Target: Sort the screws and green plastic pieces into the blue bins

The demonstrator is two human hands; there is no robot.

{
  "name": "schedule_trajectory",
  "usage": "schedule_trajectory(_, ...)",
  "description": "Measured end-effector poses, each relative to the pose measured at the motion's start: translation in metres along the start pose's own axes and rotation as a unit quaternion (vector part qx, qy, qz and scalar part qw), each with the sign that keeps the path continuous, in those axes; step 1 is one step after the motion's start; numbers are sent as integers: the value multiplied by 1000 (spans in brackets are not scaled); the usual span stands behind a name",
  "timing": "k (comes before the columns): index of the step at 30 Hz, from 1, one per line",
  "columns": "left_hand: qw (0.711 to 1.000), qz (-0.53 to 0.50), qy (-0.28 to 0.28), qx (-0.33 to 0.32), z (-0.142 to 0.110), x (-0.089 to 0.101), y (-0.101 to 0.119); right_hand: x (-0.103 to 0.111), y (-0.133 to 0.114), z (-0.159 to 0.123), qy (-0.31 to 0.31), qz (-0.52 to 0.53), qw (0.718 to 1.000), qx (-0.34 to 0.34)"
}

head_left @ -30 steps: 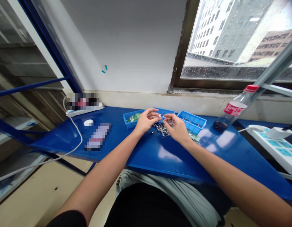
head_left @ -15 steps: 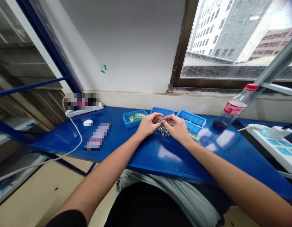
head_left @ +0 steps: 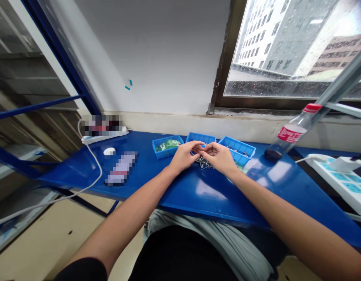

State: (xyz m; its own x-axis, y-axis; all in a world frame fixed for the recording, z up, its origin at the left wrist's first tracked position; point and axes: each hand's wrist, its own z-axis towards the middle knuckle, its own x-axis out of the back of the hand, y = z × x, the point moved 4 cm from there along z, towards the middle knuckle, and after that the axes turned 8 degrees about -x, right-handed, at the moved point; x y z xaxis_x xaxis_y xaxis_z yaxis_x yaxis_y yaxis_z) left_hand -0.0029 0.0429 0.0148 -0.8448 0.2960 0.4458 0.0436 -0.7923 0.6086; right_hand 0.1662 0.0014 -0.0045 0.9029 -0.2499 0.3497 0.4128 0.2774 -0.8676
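My left hand [head_left: 186,154] and my right hand [head_left: 218,156] meet fingertip to fingertip above a pile of small metal parts [head_left: 204,163] on the blue table [head_left: 195,195]. Both have their fingers curled in a pinch; whatever sits between them is too small and hidden to name. Behind the hands stand three blue bins. The left bin [head_left: 158,154] holds small green-and-clear pieces [head_left: 169,145]. My fingers partly cover the middle bin [head_left: 200,136]. In the right bin [head_left: 248,151] lie a few small metal parts. Beside my right wrist is some greenish material [head_left: 242,168].
A bottle with a red cap [head_left: 291,134] leans at the right, near a power strip [head_left: 341,181]. On the left lie a blurred flat object [head_left: 121,168], a round white item [head_left: 109,151] and a white cable [head_left: 100,171]. A wall and window frame [head_left: 218,102] close off the back.
My hands have shifted very slightly, and the fingertips sit closer together. The bins and the metal pile stay where they were; the view moved a little.
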Motion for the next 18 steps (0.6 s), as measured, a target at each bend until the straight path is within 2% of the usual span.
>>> schedule_trajectory(2,1000,-4,-13,-7,1,0,-1,4,-4,1,10,-23,999,20)
schedule_trajectory(4,1000,9,-25,-14,1,1,-3,15,-11,4,47,-82,993,71)
schedule_trajectory(7,996,61,-58,-34,0,0,-4,36,-17,10,95,-211,961,150)
schedule_trajectory(10,991,90,-91,-41,-1,-3,-5,58,-5,19,130,-306,932,144)
schedule_trajectory(12,992,87,-91,-29,-2,-3,-7,68,5,25,138,-366,912,123)
schedule_trajectory(15,992,77,-100,-23,-3,-3,-8,71,12,27,150,-412,891,115)
schedule_trajectory(18,985,89,-143,-35,-3,-5,-11,59,4,21,121,-395,898,153)
